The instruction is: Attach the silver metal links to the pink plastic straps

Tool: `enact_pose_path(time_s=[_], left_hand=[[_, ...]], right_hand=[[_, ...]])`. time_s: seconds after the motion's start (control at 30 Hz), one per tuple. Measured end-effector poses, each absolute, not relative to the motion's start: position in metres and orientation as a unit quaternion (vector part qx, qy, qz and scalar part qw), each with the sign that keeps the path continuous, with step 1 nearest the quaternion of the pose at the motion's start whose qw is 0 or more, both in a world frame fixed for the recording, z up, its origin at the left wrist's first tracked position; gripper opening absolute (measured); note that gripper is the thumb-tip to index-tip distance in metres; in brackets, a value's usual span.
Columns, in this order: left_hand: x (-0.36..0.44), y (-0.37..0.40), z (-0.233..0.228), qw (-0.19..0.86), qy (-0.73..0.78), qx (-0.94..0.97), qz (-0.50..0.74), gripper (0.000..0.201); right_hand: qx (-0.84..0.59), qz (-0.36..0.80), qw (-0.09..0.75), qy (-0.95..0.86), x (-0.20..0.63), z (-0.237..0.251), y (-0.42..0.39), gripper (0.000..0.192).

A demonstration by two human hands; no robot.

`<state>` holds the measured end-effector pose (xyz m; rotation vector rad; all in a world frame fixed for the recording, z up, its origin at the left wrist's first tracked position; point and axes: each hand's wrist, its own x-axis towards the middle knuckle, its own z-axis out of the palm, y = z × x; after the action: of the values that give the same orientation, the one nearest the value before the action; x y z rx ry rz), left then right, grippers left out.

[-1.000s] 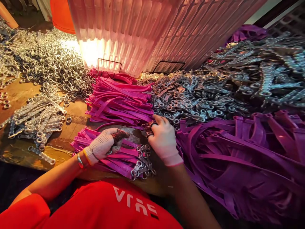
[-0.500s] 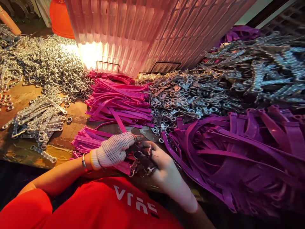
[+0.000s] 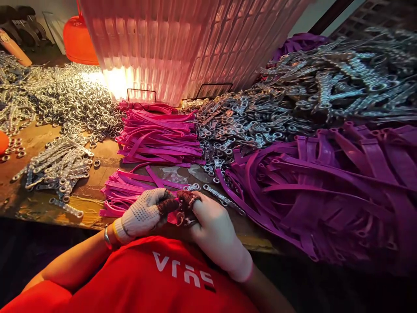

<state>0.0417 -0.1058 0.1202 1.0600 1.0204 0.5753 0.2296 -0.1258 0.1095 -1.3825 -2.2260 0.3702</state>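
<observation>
My left hand (image 3: 145, 213), in a white dotted glove with dark worn fingertips, is closed in front of my body on a pink strap (image 3: 172, 217). Meeting it at the fingertips is my right hand (image 3: 213, 221), in a white glove with dark fingertip covers, closed on a small metal link with a ring end (image 3: 180, 218). Fingers hide most of both parts. Just beyond my right fingers, a silvery link (image 3: 216, 194) with ring ends lies on the table. A small bundle of pink straps (image 3: 122, 189) lies beside my left hand.
A larger stack of pink straps (image 3: 159, 139) lies ahead. Purple straps (image 3: 312, 195) are heaped at right. Metal link piles (image 3: 247, 117) spread behind, with another pile (image 3: 61, 165) at left. An orange lamp (image 3: 80, 41) hangs by a ribbed translucent panel (image 3: 156, 48) on the wooden table (image 3: 107, 154).
My right hand has turned inward, its fingers closing in against my left hand. A link beyond it now shows on the table. The view has shifted slightly.
</observation>
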Motion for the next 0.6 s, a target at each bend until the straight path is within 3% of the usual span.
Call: enact_pose_path(time_s=[0.13,0.27,0.43,0.6], left_hand=[[0.039,-0.11,0.121,0.697,0.466,0.484,0.252,0.044],[0.037,-0.111,0.122,0.677,0.487,0.489,0.255,0.044],[0.039,-0.113,0.124,0.531,0.5,0.617,0.297,0.036],[0.039,-0.111,0.127,0.623,0.511,0.531,0.262,0.041]], right_hand=[[-0.512,0.027,0.2,-0.835,0.223,0.11,-0.128,0.02],[-0.508,-0.001,0.207,-0.836,0.222,0.109,-0.13,0.022],[-0.506,-0.079,0.207,-0.834,0.218,0.103,-0.131,0.025],[-0.488,-0.07,0.21,-0.844,0.218,0.096,-0.128,0.027]])
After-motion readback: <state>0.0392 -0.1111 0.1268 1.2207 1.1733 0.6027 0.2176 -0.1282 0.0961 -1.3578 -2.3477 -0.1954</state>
